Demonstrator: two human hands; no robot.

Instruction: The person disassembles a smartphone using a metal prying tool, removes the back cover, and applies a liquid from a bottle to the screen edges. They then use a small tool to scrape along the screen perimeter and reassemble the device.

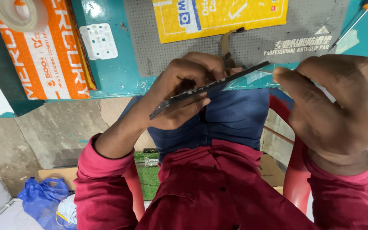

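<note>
My left hand [179, 91] grips a thin flat dark panel [235, 74], seen edge-on and tilted up to the right, with small parts along its edge. It is held over my lap, just in front of the teal table edge. My right hand [337, 108] is beside the panel's right end, thumb and fingers pinched together close to it; whether they touch it I cannot tell. A brown strip [225, 42] hangs near the top of the panel.
A grey anti-slip mat [303, 30] lies on the teal table [107, 72] with a yellow padded envelope [218, 15] on it. An orange package [47, 55], a tape roll [20, 15], a white blister sheet [99, 40] and a screwdriver [354, 21] lie around. A red chair [297, 170] and blue bag [43, 200] are below.
</note>
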